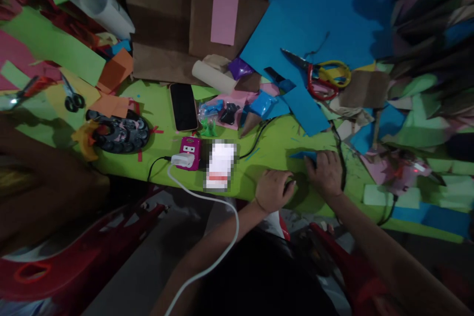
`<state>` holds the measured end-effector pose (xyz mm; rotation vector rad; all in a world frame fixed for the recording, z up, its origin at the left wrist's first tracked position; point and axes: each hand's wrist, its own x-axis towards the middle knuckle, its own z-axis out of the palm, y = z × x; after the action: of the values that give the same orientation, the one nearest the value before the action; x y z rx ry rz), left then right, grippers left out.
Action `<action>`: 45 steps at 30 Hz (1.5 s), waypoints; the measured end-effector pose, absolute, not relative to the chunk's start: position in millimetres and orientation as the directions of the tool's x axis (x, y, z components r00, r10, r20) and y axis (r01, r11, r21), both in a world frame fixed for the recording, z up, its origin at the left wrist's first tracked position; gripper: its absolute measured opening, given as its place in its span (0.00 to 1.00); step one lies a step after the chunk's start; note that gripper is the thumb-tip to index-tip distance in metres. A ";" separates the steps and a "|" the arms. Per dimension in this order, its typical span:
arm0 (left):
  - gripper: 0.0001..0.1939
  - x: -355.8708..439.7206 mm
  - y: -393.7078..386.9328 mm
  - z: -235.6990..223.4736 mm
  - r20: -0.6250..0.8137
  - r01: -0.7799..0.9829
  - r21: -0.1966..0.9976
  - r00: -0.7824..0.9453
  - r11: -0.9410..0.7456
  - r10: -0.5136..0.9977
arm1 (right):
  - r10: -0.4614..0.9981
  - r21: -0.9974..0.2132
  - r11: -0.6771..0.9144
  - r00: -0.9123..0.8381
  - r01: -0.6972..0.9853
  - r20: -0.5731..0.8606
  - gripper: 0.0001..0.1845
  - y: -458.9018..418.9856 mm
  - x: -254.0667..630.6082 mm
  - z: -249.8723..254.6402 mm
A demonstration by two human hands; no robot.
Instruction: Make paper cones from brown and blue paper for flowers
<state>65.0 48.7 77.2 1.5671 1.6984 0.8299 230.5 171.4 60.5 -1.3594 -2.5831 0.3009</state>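
My left hand (273, 189) rests on the lime green table sheet (274, 145) near its front edge, fingers curled shut; I cannot make out anything inside them. My right hand (325, 172) lies just to its right, fingers pressed down on a small blue paper piece (301, 155) flat on the sheet. The two hands nearly touch. Red and yellow scissors (320, 76) lie farther back on a large blue paper sheet (314, 19).
A phone (183, 106), pink power strip (190, 152) with white charger and cable, a black paint palette (120, 132), small black scissors (72, 98), a paper roll (213, 76), brown cardboard and coloured paper scraps cover the table. Red plastic chairs (351, 266) stand below.
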 end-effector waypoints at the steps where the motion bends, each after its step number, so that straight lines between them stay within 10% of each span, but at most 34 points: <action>1: 0.12 64.7 48.8 77.5 -0.062 0.573 0.815 -0.067 0.089 0.996 | 0.826 -0.275 0.557 -0.559 0.784 0.079 0.12 171.5 229.4 61.1; 22: 0.16 61.4 67.2 85.9 -0.046 0.554 0.787 -0.385 0.271 0.922 | 0.820 -0.534 0.472 -0.572 0.701 -0.025 0.13 169.3 214.0 80.4; 32: 0.07 41.9 67.5 99.4 -0.341 0.356 0.832 -0.276 0.426 0.898 | 0.880 -0.855 -0.069 -0.372 0.515 -0.295 0.19 141.4 207.1 96.9; 45: 0.08 47.7 70.7 108.3 -0.522 0.165 0.764 -0.410 0.624 0.748 | 0.819 -0.874 -0.441 -0.307 0.202 -0.484 0.22 156.4 208.4 91.9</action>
<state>47.7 70.7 108.3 0.7239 1.9148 0.7861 208.4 156.4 91.9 -1.4802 -1.2986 1.7982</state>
